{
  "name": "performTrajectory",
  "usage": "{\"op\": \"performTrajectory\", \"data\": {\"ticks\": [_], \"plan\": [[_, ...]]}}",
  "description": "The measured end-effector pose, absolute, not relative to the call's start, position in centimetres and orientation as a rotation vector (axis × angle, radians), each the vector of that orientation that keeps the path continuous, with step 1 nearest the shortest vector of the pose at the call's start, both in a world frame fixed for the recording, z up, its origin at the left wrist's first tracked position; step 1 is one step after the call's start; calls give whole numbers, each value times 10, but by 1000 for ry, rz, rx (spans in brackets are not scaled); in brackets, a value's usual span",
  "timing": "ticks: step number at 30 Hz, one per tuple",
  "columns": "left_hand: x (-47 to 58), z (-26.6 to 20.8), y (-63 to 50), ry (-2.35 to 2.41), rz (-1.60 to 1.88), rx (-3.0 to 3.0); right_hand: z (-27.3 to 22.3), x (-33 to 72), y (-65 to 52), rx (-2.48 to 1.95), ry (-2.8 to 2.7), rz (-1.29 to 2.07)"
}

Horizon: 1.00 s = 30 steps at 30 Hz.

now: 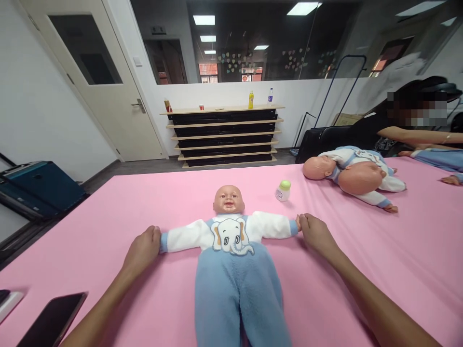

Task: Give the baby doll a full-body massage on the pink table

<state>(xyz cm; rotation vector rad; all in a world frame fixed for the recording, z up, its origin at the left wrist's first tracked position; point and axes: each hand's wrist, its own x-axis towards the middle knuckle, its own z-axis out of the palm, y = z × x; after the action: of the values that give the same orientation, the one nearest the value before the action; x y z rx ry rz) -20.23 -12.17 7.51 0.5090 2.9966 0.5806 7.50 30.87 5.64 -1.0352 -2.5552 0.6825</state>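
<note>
Head view: pink tabletop (166, 197), lightly creased on R side; behind it a low shelf unit (224, 140) w/ bottles on top, against white wall under dark glass, door (94, 82) to L. Phone (52, 318) near L forearm, more dolls (361, 178) far R by a person in black (376, 123). Smiling doll (234, 262) lies faceup btwn both hands, arms spread, jar (283, 192) near its head. L hand (143, 246) closed over one sleeve end; R hand (318, 234) pinches doll's other hand.
</note>
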Motion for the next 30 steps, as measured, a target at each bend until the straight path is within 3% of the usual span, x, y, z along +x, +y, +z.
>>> {"op": "performTrajectory", "data": {"ticks": [8, 13, 17, 23, 27, 30], "plan": [[-170, 168, -62, 3103, 636, 835, 164, 51, 223, -720, -2635, 176], [-120, 174, 27, 2896, 338, 1182, 143, 22, 110, -311, -2742, -307], [-106, 162, 59, 2797, 205, 1360, 110, 12, 69, -251, -2633, -531], [-131, 169, 27, 2722, 481, 1281, 129, 28, 113, -207, -2703, -368], [-170, 167, -33, 2838, 726, 1017, 151, 54, 189, -573, -2722, -24], [-201, 145, -82, 2953, 671, 749, 136, 72, 253, -912, -2581, 335]]}}
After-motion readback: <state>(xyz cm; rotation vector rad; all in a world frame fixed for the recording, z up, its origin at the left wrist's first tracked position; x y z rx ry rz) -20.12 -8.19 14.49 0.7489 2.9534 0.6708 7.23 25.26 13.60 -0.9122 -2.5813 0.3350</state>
